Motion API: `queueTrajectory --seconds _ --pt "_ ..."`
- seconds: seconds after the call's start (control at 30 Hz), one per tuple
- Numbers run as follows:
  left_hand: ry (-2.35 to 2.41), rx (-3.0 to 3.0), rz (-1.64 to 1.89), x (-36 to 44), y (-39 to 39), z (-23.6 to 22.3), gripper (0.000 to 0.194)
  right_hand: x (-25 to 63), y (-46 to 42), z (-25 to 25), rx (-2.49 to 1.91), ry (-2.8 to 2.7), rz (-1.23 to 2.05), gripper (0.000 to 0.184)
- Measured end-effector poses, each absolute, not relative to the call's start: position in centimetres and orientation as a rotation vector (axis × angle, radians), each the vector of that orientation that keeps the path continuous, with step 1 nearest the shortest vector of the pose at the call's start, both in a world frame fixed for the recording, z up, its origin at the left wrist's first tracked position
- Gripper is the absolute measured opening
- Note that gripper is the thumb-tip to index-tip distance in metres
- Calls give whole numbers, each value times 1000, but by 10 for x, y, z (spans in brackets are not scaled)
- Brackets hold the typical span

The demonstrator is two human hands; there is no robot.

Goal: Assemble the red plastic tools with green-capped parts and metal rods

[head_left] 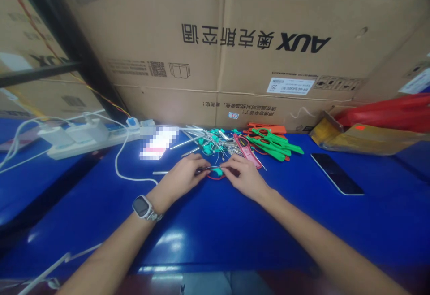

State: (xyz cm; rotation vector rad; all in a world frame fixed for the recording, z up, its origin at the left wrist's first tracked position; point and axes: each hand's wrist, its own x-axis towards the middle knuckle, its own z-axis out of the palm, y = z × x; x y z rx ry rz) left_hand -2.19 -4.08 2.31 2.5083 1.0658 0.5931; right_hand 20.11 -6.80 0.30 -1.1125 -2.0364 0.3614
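Observation:
Between my fingertips runs a thin wire (212,167). My left hand (186,174), with a watch on the wrist, pinches its left end, while my right hand (244,176) closes on the right end. A small teal plastic piece (217,172) and a red wire (215,178) show just below it; whether they are joined to it I cannot tell. A metal rod (160,172) sticks out to the left behind my left hand. Beyond my hands lies a pile of teal parts (208,145) with wires and metal rods. A pink plastic casing (247,150) rests behind my right hand.
Green plastic shells (273,145) and orange ones (267,128) are heaped at back right. A dark-screened phone (336,174) lies farther right, near an open carton (363,140). On the left are a power strip (90,138) and a white cable (122,169). A large cardboard box (208,80) walls the back.

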Motion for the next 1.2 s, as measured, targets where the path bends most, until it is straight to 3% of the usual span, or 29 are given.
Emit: queueTrajectory --seconds 0.37,0.6,1.2 --pt "1187 2367 699 -14 -40 19 4 200 -67 1 -1118 -2037 401 12" --pt "1026 2525 620 -22 -39 25 16 200 -68 4 -1127 -2052 396 13" --pt "1088 2573 462 -30 -43 30 22 197 -67 4 -1173 -2022 411 12"
